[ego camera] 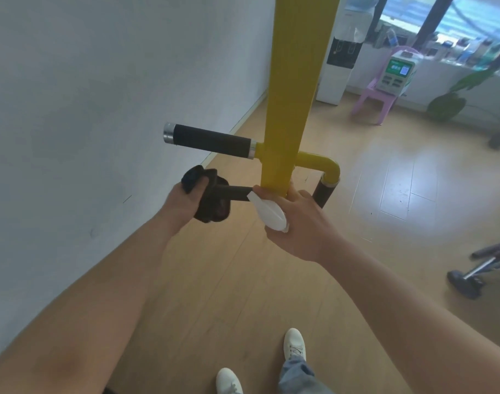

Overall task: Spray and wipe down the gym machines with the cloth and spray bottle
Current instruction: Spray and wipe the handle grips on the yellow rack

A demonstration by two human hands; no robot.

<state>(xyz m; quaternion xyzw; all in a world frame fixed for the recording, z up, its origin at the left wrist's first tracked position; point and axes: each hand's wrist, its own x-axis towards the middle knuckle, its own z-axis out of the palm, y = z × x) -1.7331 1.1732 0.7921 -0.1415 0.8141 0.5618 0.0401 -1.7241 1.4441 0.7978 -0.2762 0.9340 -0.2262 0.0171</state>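
A yellow machine post [291, 95] rises through the middle of the view. Two black foam handles stick out to its left: an upper handle [211, 141] and a lower handle [234, 193]. My left hand [186, 199] grips a dark cloth [211, 203] wrapped around the outer end of the lower handle. My right hand [297, 223] holds the white head of a spray bottle [268, 210] right beside the post's base, its nozzle facing the lower handle. The bottle's body is hidden by my hand. A third black grip [324, 194] hangs from a yellow bend to the right.
A white wall [101, 109] runs close on the left. Wooden floor [243, 280] lies below, with my white shoes at the bottom. A water dispenser [337, 66], a pink chair [373, 100] carrying a device, a plant [453, 100] and folded metal equipment [482, 265] stand to the right.
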